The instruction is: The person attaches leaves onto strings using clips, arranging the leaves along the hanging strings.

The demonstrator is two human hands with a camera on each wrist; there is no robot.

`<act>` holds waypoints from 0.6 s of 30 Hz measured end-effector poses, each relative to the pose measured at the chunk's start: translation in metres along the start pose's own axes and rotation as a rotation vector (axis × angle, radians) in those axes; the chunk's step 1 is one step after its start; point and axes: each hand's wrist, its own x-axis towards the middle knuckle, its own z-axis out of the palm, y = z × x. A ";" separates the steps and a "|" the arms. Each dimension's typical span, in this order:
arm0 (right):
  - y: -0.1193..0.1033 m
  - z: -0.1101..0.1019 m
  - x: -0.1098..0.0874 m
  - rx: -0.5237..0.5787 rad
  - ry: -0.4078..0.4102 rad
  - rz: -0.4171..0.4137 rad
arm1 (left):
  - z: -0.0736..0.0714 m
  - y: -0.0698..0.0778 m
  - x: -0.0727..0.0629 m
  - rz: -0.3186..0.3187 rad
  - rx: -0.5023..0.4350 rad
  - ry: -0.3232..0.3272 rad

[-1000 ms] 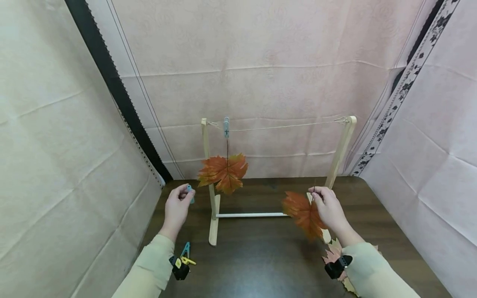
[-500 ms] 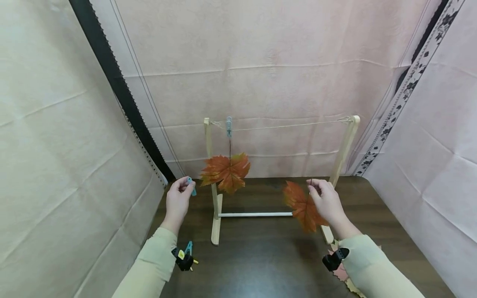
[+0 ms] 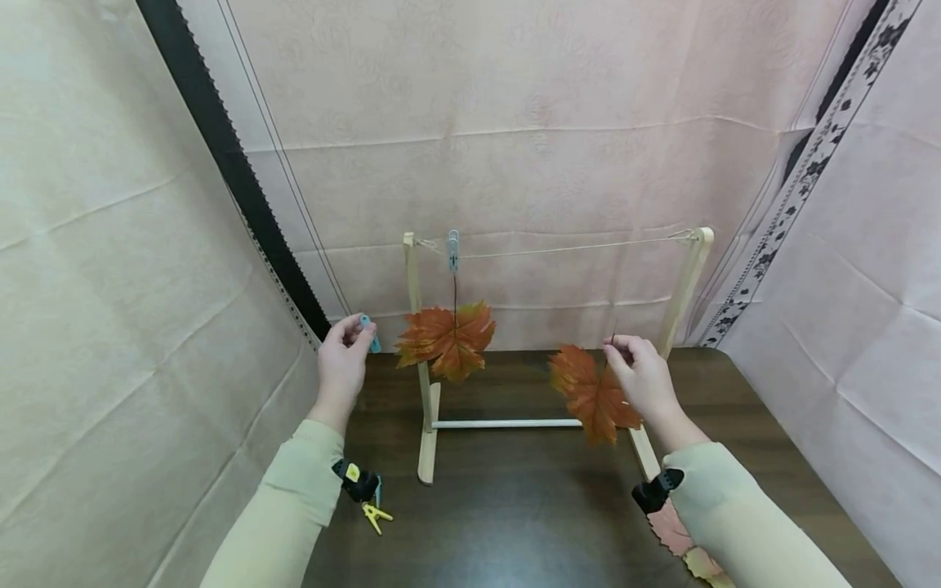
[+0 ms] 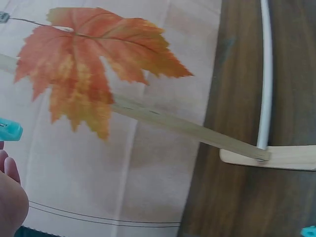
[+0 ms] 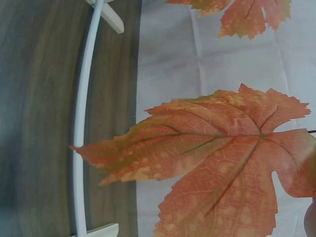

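Observation:
My left hand [image 3: 342, 366] pinches a blue clothespin [image 3: 371, 335] left of the wooden stand. The same clothespin [image 4: 10, 130] enters the left wrist view at its left edge. Between thumb and fingers, my right hand [image 3: 641, 377] holds an orange maple leaf [image 3: 592, 394] by its stem, in front of the stand's right post. That leaf [image 5: 222, 148] fills much of the right wrist view. Another orange maple leaf [image 3: 447, 341] hangs by its stem from a light-blue clothespin [image 3: 453, 250] clipped on the string [image 3: 566, 249] near the left post.
The stand has a left post [image 3: 413, 282], a right post [image 3: 685, 286] and a white crossbar [image 3: 507, 424] low down. A yellow clothespin [image 3: 376, 516] lies on the dark table [image 3: 500, 514] by a blue one, partly hidden. Pink and cream leaves [image 3: 672, 529] lie under my right forearm.
Both hands have risen, the left with its clothespin and the right with its maple leaf. The right hand's leaf has come up off the stand's right foot area. The hanging leaf stays put.

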 end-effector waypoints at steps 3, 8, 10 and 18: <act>-0.002 -0.001 0.004 0.002 0.002 0.003 | -0.002 0.010 0.004 0.013 -0.010 0.013; -0.008 -0.004 0.010 0.007 -0.007 0.009 | -0.005 0.025 0.011 0.056 -0.035 0.026; -0.010 -0.004 0.013 0.002 -0.014 0.000 | -0.006 0.031 0.014 0.076 -0.043 0.029; -0.018 -0.005 0.019 0.005 -0.033 -0.002 | -0.005 0.054 0.022 0.123 -0.028 0.053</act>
